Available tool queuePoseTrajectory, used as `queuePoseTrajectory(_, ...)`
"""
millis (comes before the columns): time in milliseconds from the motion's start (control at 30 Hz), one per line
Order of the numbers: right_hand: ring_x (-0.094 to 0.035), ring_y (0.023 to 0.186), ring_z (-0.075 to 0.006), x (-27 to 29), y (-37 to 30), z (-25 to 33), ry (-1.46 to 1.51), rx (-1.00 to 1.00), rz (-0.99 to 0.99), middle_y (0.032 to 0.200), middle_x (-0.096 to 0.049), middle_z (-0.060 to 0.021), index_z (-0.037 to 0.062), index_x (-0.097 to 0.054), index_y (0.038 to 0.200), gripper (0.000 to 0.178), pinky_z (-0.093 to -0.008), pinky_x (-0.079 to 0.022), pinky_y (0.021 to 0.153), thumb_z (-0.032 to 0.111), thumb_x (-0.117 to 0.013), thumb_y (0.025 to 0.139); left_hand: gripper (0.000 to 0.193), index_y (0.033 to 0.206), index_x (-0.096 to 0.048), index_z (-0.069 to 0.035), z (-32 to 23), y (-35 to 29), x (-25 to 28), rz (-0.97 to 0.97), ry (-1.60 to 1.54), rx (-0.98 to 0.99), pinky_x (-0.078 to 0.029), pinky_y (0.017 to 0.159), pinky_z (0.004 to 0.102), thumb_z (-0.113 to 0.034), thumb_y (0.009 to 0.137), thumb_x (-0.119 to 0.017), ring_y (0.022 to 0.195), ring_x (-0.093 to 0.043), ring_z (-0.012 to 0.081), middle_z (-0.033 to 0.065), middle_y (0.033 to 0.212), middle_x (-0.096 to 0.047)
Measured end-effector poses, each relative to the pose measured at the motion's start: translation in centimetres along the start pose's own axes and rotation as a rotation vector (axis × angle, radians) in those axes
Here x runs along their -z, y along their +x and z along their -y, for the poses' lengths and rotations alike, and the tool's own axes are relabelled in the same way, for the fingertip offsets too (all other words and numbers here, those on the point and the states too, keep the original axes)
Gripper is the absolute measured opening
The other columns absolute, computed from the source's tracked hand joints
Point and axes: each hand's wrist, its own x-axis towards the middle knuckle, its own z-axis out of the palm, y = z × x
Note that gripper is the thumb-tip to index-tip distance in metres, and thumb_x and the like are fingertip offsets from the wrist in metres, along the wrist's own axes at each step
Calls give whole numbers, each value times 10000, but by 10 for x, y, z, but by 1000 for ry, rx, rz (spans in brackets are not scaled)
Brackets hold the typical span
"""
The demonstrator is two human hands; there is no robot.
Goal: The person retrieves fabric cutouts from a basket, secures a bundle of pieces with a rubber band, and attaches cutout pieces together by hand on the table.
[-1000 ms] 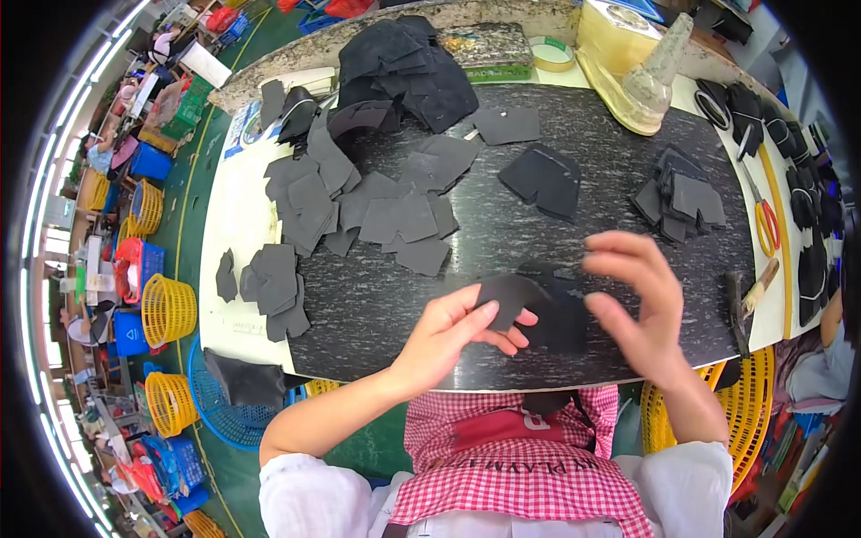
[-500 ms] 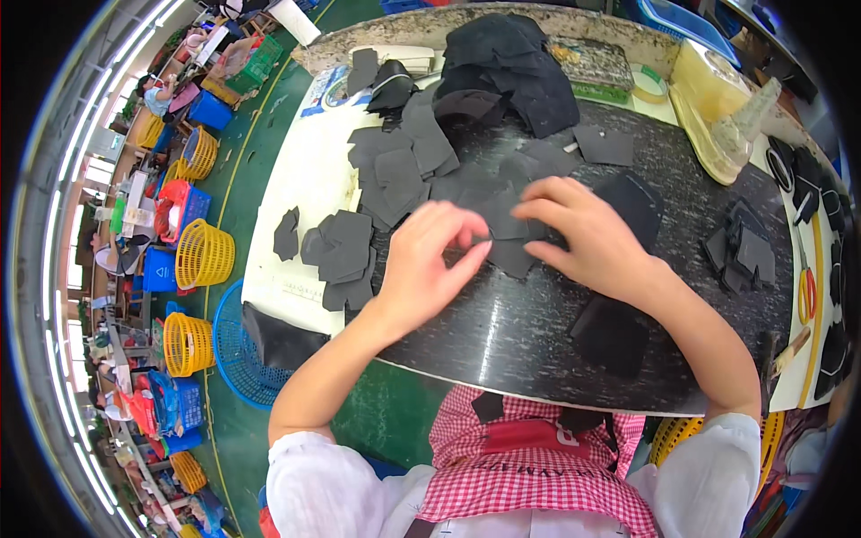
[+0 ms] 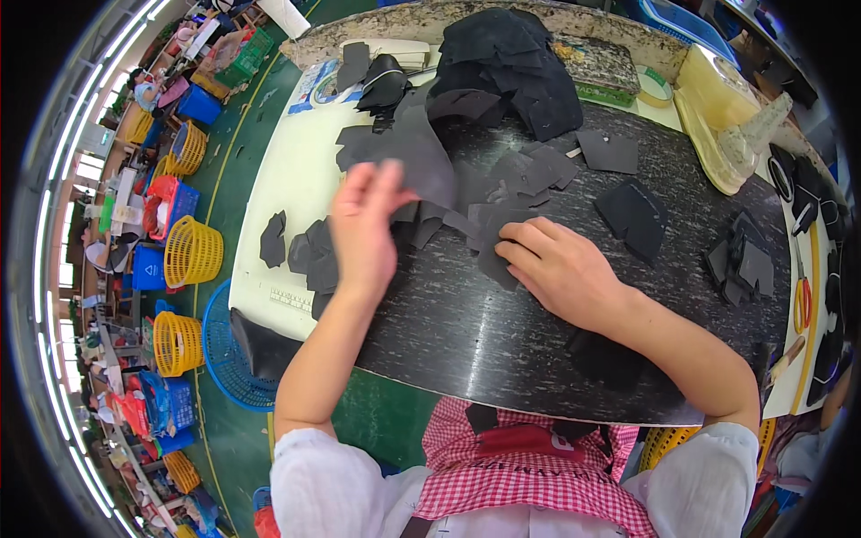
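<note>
My left hand (image 3: 366,224) is raised over the left side of the dark tabletop, its fingers smeared by motion. It is next to a curved, blurred dark piece (image 3: 426,157) among the loose cut pieces; whether it grips that piece cannot be made out. Closer to the middle, my right hand (image 3: 560,273) has its fingers curled together at the edge of a flat black cut piece (image 3: 493,242). Part of that piece is hidden under the fingertips. More thin black pieces (image 3: 525,170) lie overlapping just beyond it.
A tall heap of black pieces (image 3: 502,54) stands at the back. To the right are a separate black stack (image 3: 744,260), a translucent shoe form (image 3: 731,134) and orange-handled scissors (image 3: 802,300). A roll of tape (image 3: 655,87) sits at the back. A blue basket (image 3: 224,350) stands left of the table.
My left hand has moved left and away from my right hand, where both were together over the black piece. The right hand has come slightly nearer, its fingers now curled down on the piece.
</note>
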Motion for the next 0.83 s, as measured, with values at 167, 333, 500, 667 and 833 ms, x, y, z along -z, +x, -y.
queuePoseTrajectory(167, -566, 1007, -289, 21, -4, 9, 224, -148, 33, 1105, -566, -134, -17, -583, 1076, 273, -346, -483, 853, 139, -607, 853, 54, 866, -618, -40, -45, -21, 8, -21, 470, -627, -548, 714, 333, -84, 865, -650, 752, -618, 145, 68, 873, -649)
queuePoseTrajectory(333, -642, 826, -151, 56, -27, 59, 1190, -788, 30, 966, -667, -145, -47, -603, 1126, 260, -268, -504, 722, 112, -572, 922, 155, 870, -668, -80, -22, -97, -28, 644, 962, -1278, -546, 797, 362, -149, 733, -694, 869, -656, 222, 66, 873, -664)
queuePoseTrajectory(500, -663, 755, -225, 62, -63, 41, 812, -405, 347, 855, -683, -120, 0, -670, 986, 243, -320, -514, 690, 221, -630, 892, 151, 904, -656, -31, -11, -47, -14, 577, 948, -956, -495, 765, 413, -90, 765, -659, 814, -597, 297, 112, 875, -618)
queuePoseTrajectory(667, -608, 905, -278, 42, -9, 30, 281, -241, 133, 983, -625, -96, 57, -664, 1025, 274, -384, -488, 789, 242, -664, 822, 277, 1008, -656, -48, -5, -17, 3, 699, 1333, -784, -404, 903, 384, -84, 738, -708, 1015, -530, 284, 85, 1007, -591)
queuePoseTrajectory(833, -513, 1076, -265, -4, 24, -16, 61, -193, 81, 1125, -550, -102, 39, -642, 1058, 310, -369, -433, 902, 201, -683, 797, 170, 842, -624, -61, 3, -16, 8, 665, 1231, -738, -392, 850, 369, -89, 713, -731, 919, -547, 236, 50, 918, -593)
